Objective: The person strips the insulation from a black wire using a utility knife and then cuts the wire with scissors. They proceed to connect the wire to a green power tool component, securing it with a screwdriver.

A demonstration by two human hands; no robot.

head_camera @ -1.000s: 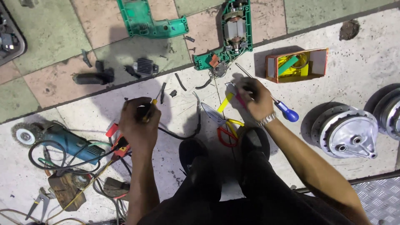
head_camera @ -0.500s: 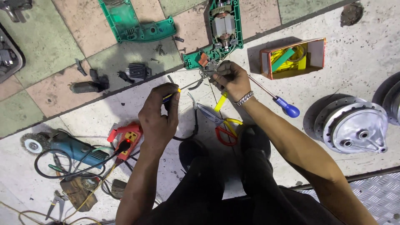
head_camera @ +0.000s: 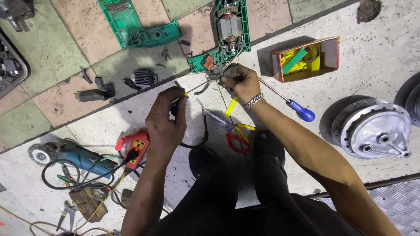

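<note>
left hand grips soldering iron | right hand pinches wires at open green drill

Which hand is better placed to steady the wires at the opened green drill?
Right. The right hand already pinches the wires at the opened green drill; the left hand grips a black-and-yellow tool farther back.

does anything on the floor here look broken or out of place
Yes. The green power drill lies opened, motor bared, its other housing half apart, loose screws between. The right hand holds its wires; the left hand grips a tool.
</note>
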